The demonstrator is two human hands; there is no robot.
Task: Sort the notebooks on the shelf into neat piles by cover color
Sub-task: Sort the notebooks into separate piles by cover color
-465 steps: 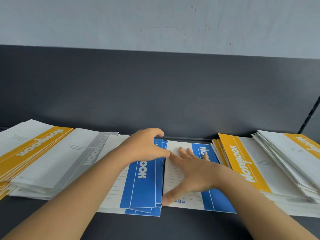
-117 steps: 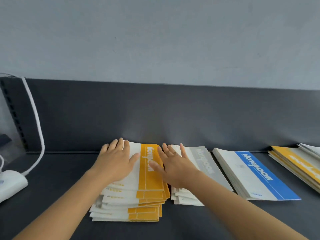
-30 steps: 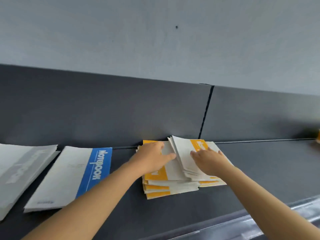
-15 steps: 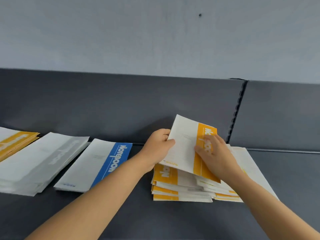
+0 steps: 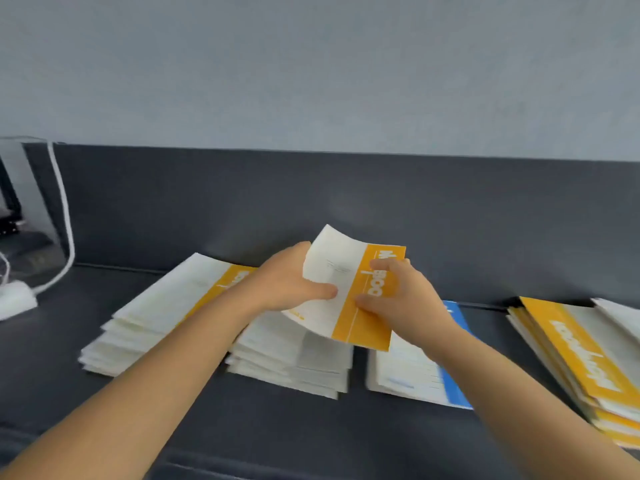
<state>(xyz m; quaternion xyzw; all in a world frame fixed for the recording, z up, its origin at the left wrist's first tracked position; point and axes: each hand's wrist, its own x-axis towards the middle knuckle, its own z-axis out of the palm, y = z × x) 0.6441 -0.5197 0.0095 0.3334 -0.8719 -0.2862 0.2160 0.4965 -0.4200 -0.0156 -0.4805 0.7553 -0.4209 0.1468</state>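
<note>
Both hands hold one yellow-banded notebook [image 5: 349,289] in the air above the grey pile [image 5: 294,355]. My left hand [image 5: 287,282] grips its white left edge, thumb on top. My right hand [image 5: 401,296] pinches its yellow band. On the dark shelf [image 5: 311,431] lie a yellow pile [image 5: 166,306] at the left, the grey pile in the middle, a blue pile [image 5: 419,372] to its right and a second, fanned yellow pile [image 5: 581,355] at the far right.
A white cable [image 5: 64,216] and a white plug block [image 5: 15,299] sit at the shelf's left end, beside a clear panel [image 5: 24,202]. A dark back panel [image 5: 346,202] rises behind the piles, under a pale wall.
The view has swung left. Both hands have carried the yellow notebook leftward, off the right yellow pile, past the blue pile, to above the grey pile.
</note>
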